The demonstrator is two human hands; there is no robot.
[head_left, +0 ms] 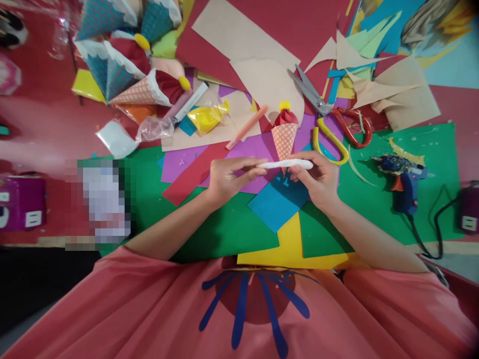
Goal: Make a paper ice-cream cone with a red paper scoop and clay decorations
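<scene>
A narrow white strip (280, 164) stretches level between my two hands. Its left end is pinched between the thumb and fingers of my left hand (234, 179). My right hand (316, 179) grips the other end, with the fingers curled round it. Just beyond the strip lies a small cone (285, 139) with an orange lattice pattern, a red top and a yellow tip; the strip crosses in front of its lower part. A blue sheet (279, 202) lies beneath, on green sheets (224, 224).
Scissors (318, 102) with red and yellow handles lie open beyond my right hand. A blue glue gun (407, 187) with a cord rests at the right. Finished-looking cones (138, 92) are piled at the upper left. Beige offcuts (389, 89) lie upper right.
</scene>
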